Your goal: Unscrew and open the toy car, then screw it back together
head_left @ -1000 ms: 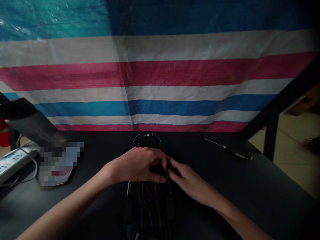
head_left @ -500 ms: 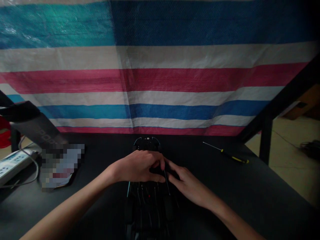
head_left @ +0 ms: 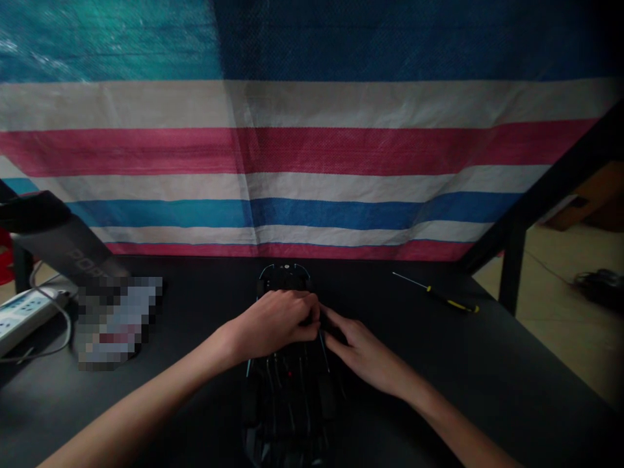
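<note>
A black toy car [head_left: 292,396], wheels showing, lies with its underside up on the dark table, its length running away from me. My left hand [head_left: 283,322] reaches across the middle of the car, knuckles up. Its thumb and fingers are pressed together near the car's right edge; whatever they pinch is hidden. Against the car's right side rests my right hand [head_left: 353,348], thumb and fingers gripping that edge. The fingertips of both hands nearly meet there.
A screwdriver [head_left: 451,302] with a black and yellow handle lies on the table [head_left: 400,403] to the right. At left are a grey bottle [head_left: 73,244], a blurred-out flat item [head_left: 124,325] and a white power strip [head_left: 29,312] with a cable. Striped sheeting [head_left: 312,149] hangs behind.
My left thumb has drawn up against the curled fingers, closing the gap seen before. My right hand stays at the car's side. The whole view has shifted slightly.
</note>
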A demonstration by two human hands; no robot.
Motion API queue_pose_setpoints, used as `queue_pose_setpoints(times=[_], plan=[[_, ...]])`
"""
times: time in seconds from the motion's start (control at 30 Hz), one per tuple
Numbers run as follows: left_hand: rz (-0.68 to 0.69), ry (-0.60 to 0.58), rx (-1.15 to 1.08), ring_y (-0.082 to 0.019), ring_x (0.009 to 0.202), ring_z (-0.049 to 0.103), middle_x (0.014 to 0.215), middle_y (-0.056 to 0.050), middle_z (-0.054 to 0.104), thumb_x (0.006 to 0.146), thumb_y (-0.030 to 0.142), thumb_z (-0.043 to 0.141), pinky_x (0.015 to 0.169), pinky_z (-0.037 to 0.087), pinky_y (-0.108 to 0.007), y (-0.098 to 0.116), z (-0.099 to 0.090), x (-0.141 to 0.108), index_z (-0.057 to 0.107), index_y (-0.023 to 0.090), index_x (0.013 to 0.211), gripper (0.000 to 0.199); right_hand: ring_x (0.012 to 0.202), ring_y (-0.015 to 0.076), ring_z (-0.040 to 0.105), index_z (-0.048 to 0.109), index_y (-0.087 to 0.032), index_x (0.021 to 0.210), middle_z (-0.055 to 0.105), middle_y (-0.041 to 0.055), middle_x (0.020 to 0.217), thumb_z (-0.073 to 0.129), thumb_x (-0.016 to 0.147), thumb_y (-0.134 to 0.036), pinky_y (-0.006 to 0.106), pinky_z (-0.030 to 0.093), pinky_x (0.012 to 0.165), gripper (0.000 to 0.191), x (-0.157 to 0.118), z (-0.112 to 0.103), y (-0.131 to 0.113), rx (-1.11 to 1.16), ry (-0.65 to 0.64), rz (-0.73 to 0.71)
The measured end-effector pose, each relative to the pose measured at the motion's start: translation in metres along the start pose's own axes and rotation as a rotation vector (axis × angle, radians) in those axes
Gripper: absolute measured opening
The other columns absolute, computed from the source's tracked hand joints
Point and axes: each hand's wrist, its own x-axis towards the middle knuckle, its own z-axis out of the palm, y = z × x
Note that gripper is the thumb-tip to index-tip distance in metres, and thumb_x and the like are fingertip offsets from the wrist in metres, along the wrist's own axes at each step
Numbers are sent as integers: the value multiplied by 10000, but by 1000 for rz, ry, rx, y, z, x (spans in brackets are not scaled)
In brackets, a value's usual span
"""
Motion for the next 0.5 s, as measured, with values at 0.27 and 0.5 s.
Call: queue_pose_setpoints(times=[0.27,0.5], plan=[[7,27,-5,-190,810,681,957,-46,684,962,222,572,679,468,-291,2,4,1,576,168,971,55,1179,245,656,483,-264,1481,655,66,1359,498,998,-267,436,490,1052,483,0,0,3,-10,8,-13],[19,56,-28,-177,821,674,951,-34,675,952,194,606,700,463,-289,4,4,0,574,170,937,43,987,218,689,493,-266,1460,706,54,1235,511,980,-237,386,530,904,481,1,0,3,0,-7,11]])
